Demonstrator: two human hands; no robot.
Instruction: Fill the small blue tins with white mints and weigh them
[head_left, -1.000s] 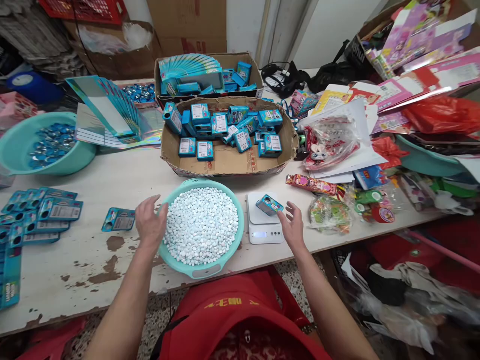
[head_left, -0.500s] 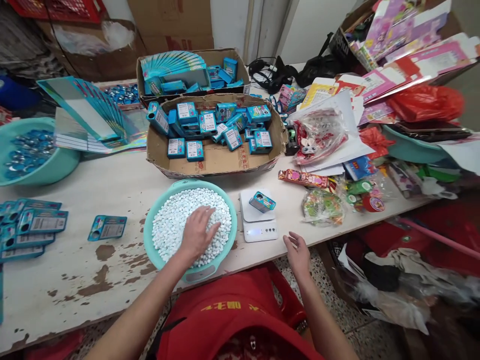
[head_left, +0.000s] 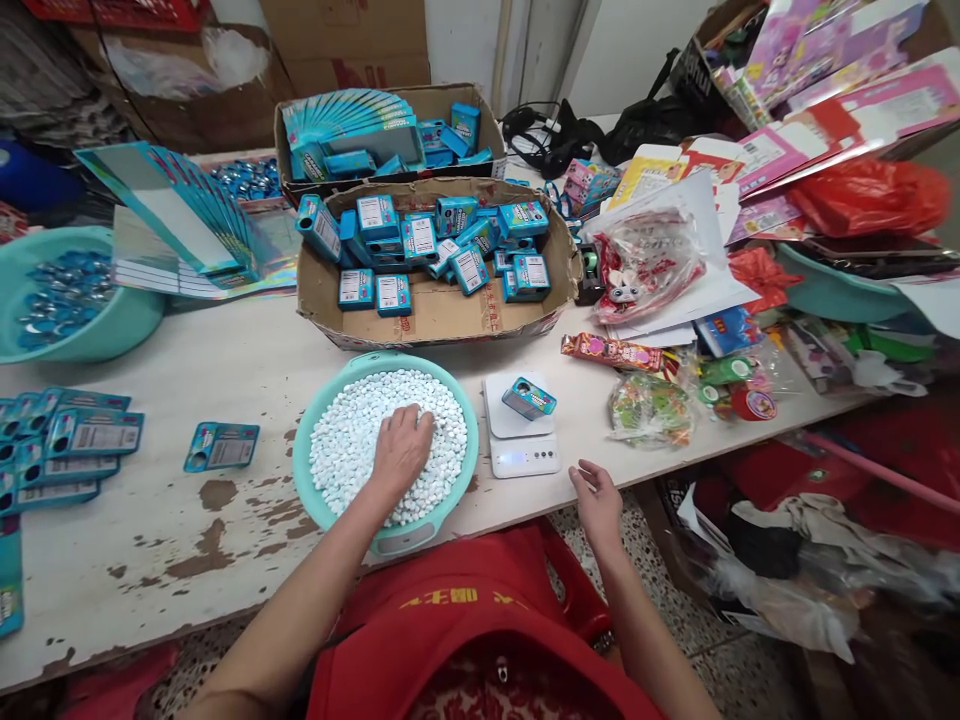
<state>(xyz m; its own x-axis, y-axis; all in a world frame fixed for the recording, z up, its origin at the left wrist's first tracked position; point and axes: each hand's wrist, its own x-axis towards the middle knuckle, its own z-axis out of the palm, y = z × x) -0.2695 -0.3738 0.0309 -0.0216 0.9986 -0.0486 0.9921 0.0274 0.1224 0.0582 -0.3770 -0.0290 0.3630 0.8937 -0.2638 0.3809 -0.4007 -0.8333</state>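
My left hand point(head_left: 403, 446) is in a turquoise basin point(head_left: 301, 462) full of small white candies point(head_left: 349, 430). Its fingers are drawn together and curled down into the candies; the fingertips are partly hidden. To the right of the basin stands a white digital scale point(head_left: 517, 462) with a lit display. A small blue box point(head_left: 529, 397) with a round hole lies on its plate. My right hand point(head_left: 598, 495) rests by the table edge, just right of the scale, with loosely bent fingers apart and nothing in them.
Behind the basin stands a cardboard box point(head_left: 450, 322) holding several blue boxes. Flat blue packs point(head_left: 94, 432) are piled at the left, with a single pack point(head_left: 222, 446) nearer the basin. A second basin point(head_left: 135, 320) holds blue-silver pieces. Wrapped sweets point(head_left: 651, 408) lie at the right.
My left hand's spread fingers have drawn together among the candies. My right hand stays by the table edge. The view has shifted slightly.
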